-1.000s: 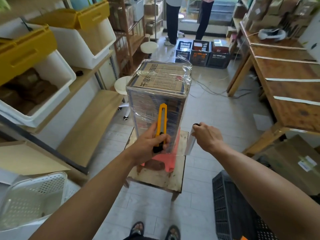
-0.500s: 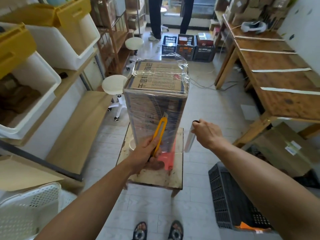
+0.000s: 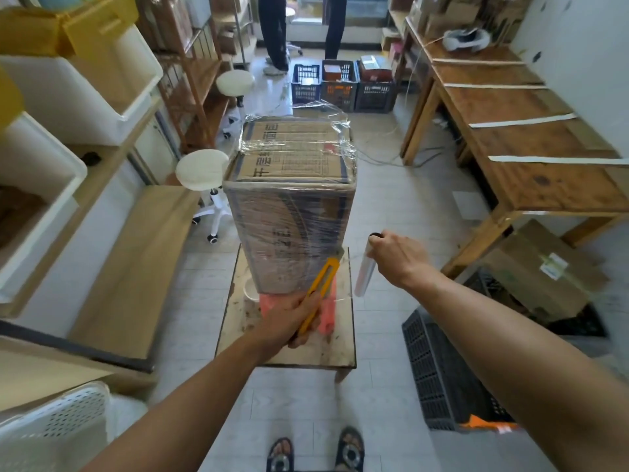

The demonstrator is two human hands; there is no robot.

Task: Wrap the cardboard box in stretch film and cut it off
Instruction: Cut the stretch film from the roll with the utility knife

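Observation:
A tall cardboard box [image 3: 289,212], wrapped in clear stretch film, stands upright on a pink support on a small wooden stand [image 3: 235,332]. My left hand [image 3: 289,321] grips a yellow utility knife [image 3: 318,294], its tip slanted up toward the box's lower right corner. My right hand [image 3: 398,257] holds the stretch film roll [image 3: 366,270] upright, just right of the box. A sheet of film [image 3: 343,277] stretches from the roll to the box's lower right edge, and the knife tip sits at this sheet.
White stools [image 3: 202,170] stand left of the box beside wooden shelves with white and yellow bins [image 3: 102,73]. A long wooden table [image 3: 531,141] runs along the right. A black crate [image 3: 442,373] lies on the floor near my right arm. Someone's legs [image 3: 272,28] and dark crates [image 3: 340,85] are at the back.
My left hand has lowered and swung the knife from upright against the box front to a slant aimed at the film at the lower right corner. My right hand stays on the roll.

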